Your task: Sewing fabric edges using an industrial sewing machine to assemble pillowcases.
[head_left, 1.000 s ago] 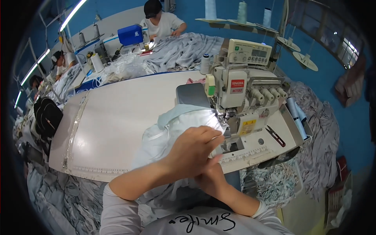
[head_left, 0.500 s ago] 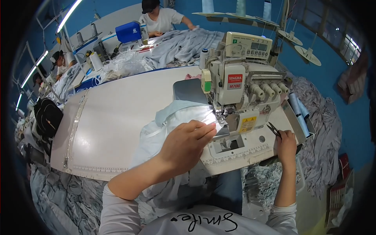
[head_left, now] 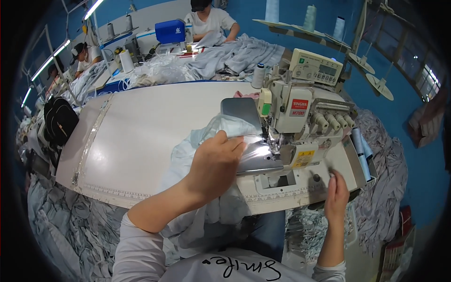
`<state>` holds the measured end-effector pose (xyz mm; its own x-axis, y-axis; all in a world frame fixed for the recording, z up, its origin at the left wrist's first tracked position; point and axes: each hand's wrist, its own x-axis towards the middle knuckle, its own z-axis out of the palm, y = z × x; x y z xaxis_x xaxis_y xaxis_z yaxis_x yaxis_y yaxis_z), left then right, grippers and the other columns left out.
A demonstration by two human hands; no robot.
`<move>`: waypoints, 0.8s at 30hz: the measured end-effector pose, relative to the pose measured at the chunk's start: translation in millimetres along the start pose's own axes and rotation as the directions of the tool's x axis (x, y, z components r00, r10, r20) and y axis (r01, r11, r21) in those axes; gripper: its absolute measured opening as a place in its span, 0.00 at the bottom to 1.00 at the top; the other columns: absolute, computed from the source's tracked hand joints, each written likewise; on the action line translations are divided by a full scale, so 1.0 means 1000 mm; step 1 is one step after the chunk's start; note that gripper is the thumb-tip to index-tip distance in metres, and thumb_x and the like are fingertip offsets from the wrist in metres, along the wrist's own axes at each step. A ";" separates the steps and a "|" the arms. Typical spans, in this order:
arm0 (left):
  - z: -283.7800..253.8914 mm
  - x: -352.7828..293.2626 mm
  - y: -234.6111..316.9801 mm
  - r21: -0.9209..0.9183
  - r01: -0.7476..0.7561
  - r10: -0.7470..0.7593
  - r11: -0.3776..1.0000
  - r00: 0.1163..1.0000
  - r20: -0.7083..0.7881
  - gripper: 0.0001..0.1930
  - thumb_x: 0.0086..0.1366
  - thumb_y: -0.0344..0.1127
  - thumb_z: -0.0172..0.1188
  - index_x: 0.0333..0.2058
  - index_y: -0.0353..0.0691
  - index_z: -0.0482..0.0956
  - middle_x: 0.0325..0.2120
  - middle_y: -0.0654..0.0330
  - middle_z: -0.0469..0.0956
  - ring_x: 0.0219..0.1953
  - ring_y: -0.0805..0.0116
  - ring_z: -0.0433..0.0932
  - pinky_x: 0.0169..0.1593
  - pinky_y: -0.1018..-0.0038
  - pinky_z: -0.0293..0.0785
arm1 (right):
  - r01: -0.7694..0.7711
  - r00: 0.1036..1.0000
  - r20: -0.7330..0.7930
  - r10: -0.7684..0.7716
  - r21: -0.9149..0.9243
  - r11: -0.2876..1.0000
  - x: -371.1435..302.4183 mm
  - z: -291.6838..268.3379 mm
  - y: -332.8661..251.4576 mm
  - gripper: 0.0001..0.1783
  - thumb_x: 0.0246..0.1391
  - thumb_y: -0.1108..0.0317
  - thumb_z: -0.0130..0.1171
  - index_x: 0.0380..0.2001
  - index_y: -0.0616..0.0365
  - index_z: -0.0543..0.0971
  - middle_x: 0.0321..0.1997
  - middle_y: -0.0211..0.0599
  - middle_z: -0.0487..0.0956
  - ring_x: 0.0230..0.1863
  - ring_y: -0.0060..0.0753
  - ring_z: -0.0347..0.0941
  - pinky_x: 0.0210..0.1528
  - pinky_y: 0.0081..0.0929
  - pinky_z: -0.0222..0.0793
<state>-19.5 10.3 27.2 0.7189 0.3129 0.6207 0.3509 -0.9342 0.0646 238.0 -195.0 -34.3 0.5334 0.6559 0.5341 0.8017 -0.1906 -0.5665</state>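
My left hand (head_left: 217, 160) is closed on a pale blue piece of fabric (head_left: 185, 152), pinching it just left of the sewing machine's needle area (head_left: 273, 140). A brightly lit bit of cloth reaches from my fingers toward the presser foot; whether it is still under the foot I cannot tell. The rest of the fabric hangs over the table's front edge toward my lap. My right hand (head_left: 336, 192) is held over the right front of the table, fingers bent together around the thread snips, which are blurred and mostly hidden. The overlock sewing machine (head_left: 286, 115) stands between and beyond my hands.
The white table (head_left: 127, 136) stretches left, with a ruler strip (head_left: 263, 196) along its front edge. Thread spools (head_left: 309, 19) stand behind the machine. Heaped grey fabric (head_left: 383, 155) lies at right, with more at lower left. Two co-workers (head_left: 209, 21) sit beyond.
My left hand has drawn the fabric left, away from the needle, baring the metal plate. My right hand has turned and shifted slightly toward me, and the snips' blades no longer show clearly. The view has shifted.
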 end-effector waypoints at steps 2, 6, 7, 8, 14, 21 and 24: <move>0.000 -0.007 -0.002 0.013 0.016 -0.016 1.000 1.000 -0.021 0.11 0.47 0.24 0.54 0.33 0.34 0.76 0.35 0.61 0.77 0.31 0.65 0.71 0.33 0.72 0.72 | 0.084 0.991 0.104 -0.089 0.054 0.995 -0.004 0.004 -0.040 0.16 0.58 0.71 0.51 0.49 0.61 0.75 0.32 0.39 0.71 0.31 0.31 0.68 0.36 0.24 0.65; -0.003 -0.014 0.004 -0.003 0.072 -0.072 0.997 0.997 -0.010 0.21 0.42 0.21 0.58 0.40 0.37 0.77 0.41 0.61 0.78 0.31 0.62 0.72 0.35 0.71 0.73 | 0.368 0.930 0.035 -0.367 -0.078 0.926 0.012 0.023 -0.088 0.27 0.39 0.74 0.67 0.48 0.57 0.77 0.30 0.37 0.69 0.28 0.35 0.66 0.32 0.28 0.63; -0.001 -0.015 0.002 -0.010 0.068 -0.068 0.998 0.998 -0.008 0.21 0.42 0.21 0.58 0.40 0.37 0.77 0.41 0.61 0.78 0.31 0.62 0.72 0.35 0.71 0.73 | 0.362 0.932 0.036 -0.361 -0.084 0.928 0.020 0.031 -0.095 0.27 0.39 0.74 0.67 0.48 0.57 0.77 0.30 0.37 0.69 0.28 0.35 0.66 0.32 0.28 0.63; -0.002 -0.016 0.002 -0.017 0.056 -0.056 0.998 0.998 -0.031 0.21 0.42 0.21 0.58 0.40 0.38 0.77 0.41 0.61 0.78 0.31 0.62 0.72 0.35 0.71 0.73 | 0.441 0.894 0.009 -0.448 -0.195 0.876 0.027 0.034 -0.102 0.27 0.38 0.73 0.68 0.47 0.56 0.78 0.29 0.35 0.70 0.28 0.35 0.67 0.31 0.29 0.62; -0.006 -0.019 0.001 -0.072 0.014 -0.021 0.997 0.996 -0.087 0.22 0.42 0.20 0.57 0.41 0.39 0.77 0.42 0.63 0.78 0.29 0.63 0.71 0.33 0.72 0.73 | 0.532 0.824 0.031 -0.566 -0.385 0.754 0.043 0.055 -0.126 0.22 0.39 0.70 0.66 0.43 0.56 0.78 0.26 0.33 0.69 0.27 0.35 0.68 0.29 0.31 0.61; -0.028 -0.022 -0.008 -0.480 0.075 0.048 0.874 0.970 0.239 0.21 0.48 0.21 0.58 0.44 0.41 0.78 0.44 0.60 0.78 0.31 0.64 0.74 0.35 0.75 0.74 | 0.531 0.844 0.020 -0.536 -0.180 0.828 0.043 0.059 -0.112 0.18 0.44 0.71 0.64 0.42 0.58 0.78 0.25 0.33 0.71 0.21 0.34 0.66 0.23 0.28 0.61; -0.040 -0.039 -0.051 -0.867 0.343 -0.071 0.362 0.937 0.341 0.24 0.49 0.26 0.66 0.47 0.41 0.75 0.51 0.55 0.72 0.44 0.64 0.76 0.44 0.73 0.73 | 0.419 0.901 -0.096 -0.423 -0.053 0.906 0.021 0.040 -0.076 0.18 0.46 0.76 0.63 0.44 0.59 0.78 0.27 0.34 0.72 0.21 0.29 0.65 0.25 0.23 0.62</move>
<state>-89.4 39.4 31.2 0.8537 0.4180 0.3107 -0.1468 -0.3793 0.9136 177.8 -137.6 -5.0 0.1679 0.6015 0.7811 0.9646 0.0633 -0.2561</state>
